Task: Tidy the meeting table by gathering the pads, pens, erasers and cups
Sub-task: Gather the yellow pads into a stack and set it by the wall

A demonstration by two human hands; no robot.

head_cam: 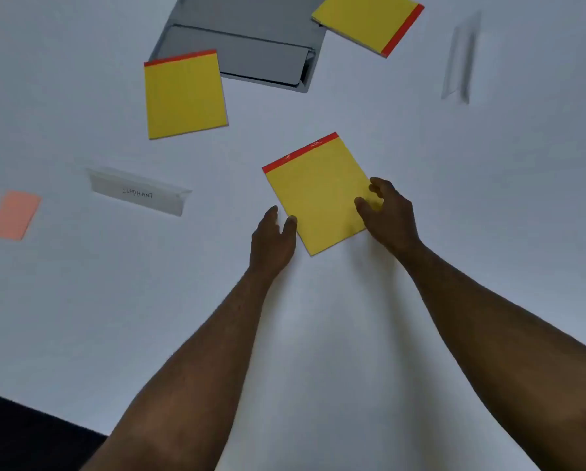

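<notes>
Both hands: right hand (388, 212) grips pad (315, 192), left hand (273, 239) beside.

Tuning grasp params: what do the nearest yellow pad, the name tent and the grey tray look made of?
Nearest yellow pad: matte paper sheets, red glued binding strip along the top.
Name tent: folded white card, handwritten; creases show.
Grey tray: smooth, slightly glossy, probably plastic or coated metal; cannot tell which.
</notes>
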